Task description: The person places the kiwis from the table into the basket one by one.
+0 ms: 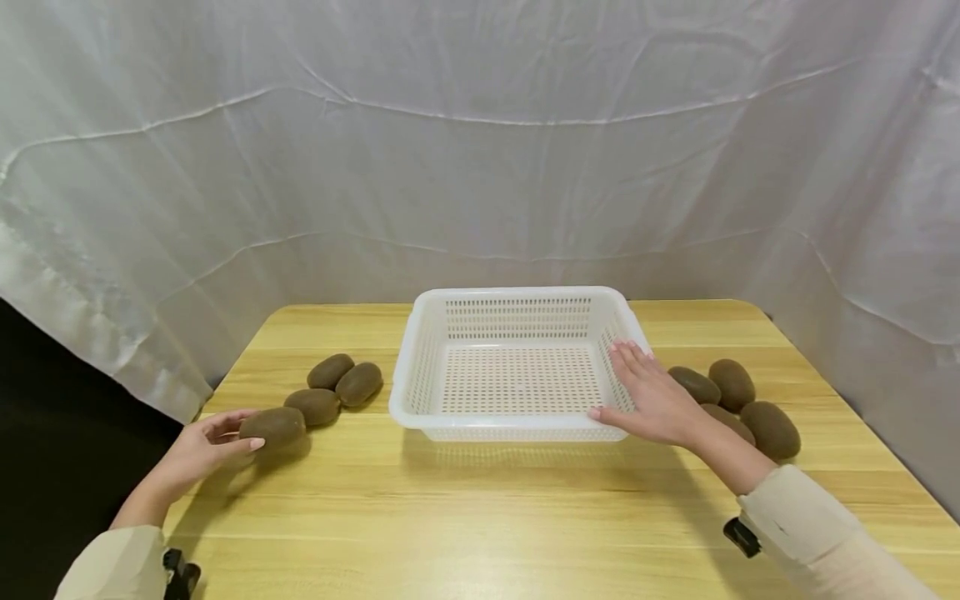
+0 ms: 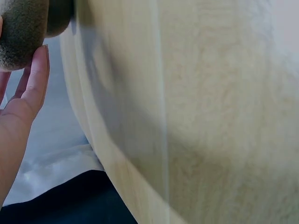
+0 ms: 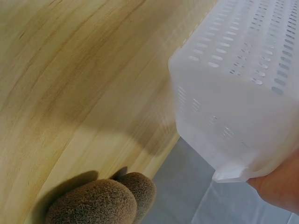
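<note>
A brown kiwi is held in my left hand, thumb in front and fingers behind it. The left wrist view shows the same kiwi at the fingertips, another kiwi just beyond. Three kiwis lie beside it on the table, the nearest kiwi right at its end. My right hand rests on the right rim of a white plastic basket, fingers fairly straight over the side and thumb along the front rim. Inside the basket only its slotted floor shows.
Several kiwis lie on the table right of the basket, partly behind the right forearm. The wooden table has rounded far corners. A pale curtain hangs behind it and along the sides.
</note>
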### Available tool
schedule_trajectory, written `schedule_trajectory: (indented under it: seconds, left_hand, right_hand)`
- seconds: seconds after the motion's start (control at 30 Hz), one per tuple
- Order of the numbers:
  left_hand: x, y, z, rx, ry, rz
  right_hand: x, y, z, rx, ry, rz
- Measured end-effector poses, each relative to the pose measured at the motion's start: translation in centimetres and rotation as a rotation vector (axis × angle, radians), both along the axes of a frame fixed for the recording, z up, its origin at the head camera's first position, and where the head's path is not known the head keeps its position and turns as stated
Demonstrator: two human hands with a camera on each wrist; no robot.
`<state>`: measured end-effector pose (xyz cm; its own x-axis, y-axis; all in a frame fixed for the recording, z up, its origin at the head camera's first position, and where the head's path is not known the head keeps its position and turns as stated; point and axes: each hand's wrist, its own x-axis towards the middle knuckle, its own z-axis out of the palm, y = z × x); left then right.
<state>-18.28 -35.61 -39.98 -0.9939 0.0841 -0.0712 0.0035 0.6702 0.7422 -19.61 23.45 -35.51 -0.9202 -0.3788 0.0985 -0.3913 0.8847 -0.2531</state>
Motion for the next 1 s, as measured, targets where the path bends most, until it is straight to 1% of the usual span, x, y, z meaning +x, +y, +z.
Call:
schedule_trajectory:
  seconds: [0.07,0.17,0.3,0.4,0.47,0.67,0.77,1.0]
  left_hand:
    - [-0.1,0.0,0.2,0.001,0.004,0.005]
    - [-0.2,0.3,0.6,-0.020,0.009,0.005]
    - [-0.4,1.0,1.4,-0.047,0.017,0.007]
    - [-0.6,1.6,1.9,-0.048,0.030,0.009]
    - [-0.7,2.0,2.2,-0.034,0.040,0.012]
    - [-1.2,3.5,2.8,0.037,0.041,0.033]
    - [-1.5,4.3,3.3,0.053,0.047,0.042]
    - [-1.9,6.3,4.1,0.103,0.043,0.036]
  right_hand:
    - [0.1,0.0,0.0,0.009,0.001,-0.002]
    - [0.2,0.0,0.1,0.021,0.004,-0.008]
    - [0.3,-0.1,0.1,0.031,0.003,-0.020]
    - [0.3,-0.1,0.2,0.040,-0.005,-0.030]
    - [0.2,-0.1,0.2,0.046,-0.009,-0.036]
    - [0.1,-0.2,0.2,0.056,-0.016,-0.045]
    - [0.2,-0.2,0.2,0.062,-0.013,-0.040]
    - [0.3,-0.2,0.3,0.067,-0.025,-0.038]
